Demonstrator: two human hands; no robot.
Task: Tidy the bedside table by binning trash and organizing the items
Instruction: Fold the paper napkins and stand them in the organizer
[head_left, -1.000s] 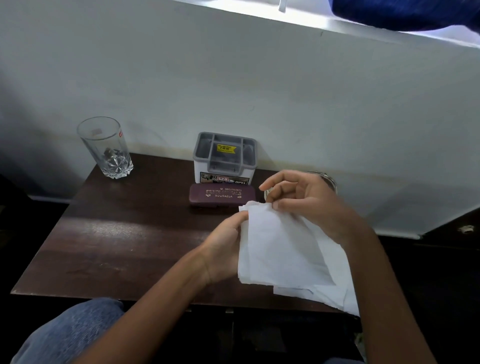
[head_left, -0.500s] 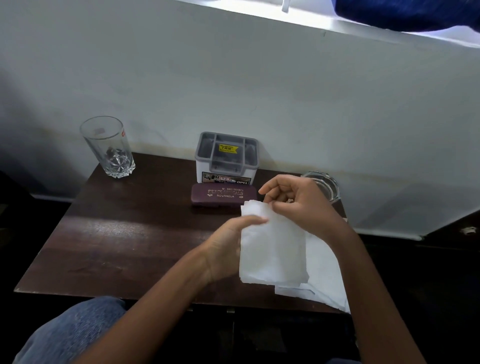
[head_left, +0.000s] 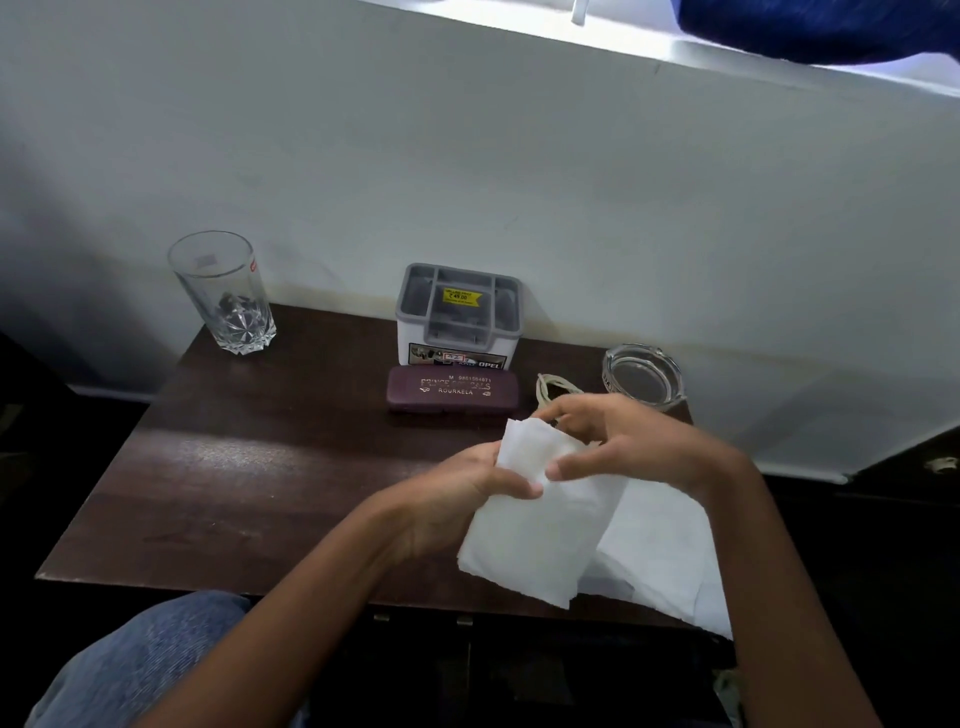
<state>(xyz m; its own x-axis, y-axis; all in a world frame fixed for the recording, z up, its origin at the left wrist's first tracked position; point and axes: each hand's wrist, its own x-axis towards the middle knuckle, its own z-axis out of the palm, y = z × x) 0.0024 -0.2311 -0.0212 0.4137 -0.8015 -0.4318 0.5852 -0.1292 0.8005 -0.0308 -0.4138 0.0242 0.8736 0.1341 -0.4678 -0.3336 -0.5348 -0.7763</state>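
A folded white tissue (head_left: 535, 540) hangs over the front right of the dark wooden bedside table (head_left: 249, 467). My left hand (head_left: 457, 493) grips its left edge with the thumb on top. My right hand (head_left: 618, 441) pinches the tissue's upper part between thumb and fingers. More white tissue sheets (head_left: 665, 561) lie under it at the table's front right corner. A maroon spectacle case (head_left: 452, 395) lies behind my hands, in front of a grey and white organizer box (head_left: 457, 317).
An empty drinking glass (head_left: 223, 291) stands at the back left corner. A glass ashtray (head_left: 644, 374) sits at the back right, a coiled pale cord (head_left: 553, 389) beside it. A white wall rises behind the table. My jeans-clad knee (head_left: 140, 660) is at the lower left.
The tissue has been folded narrower between both hands. My right hand dropped lower and to the right, uncovering the ashtray and the cord.
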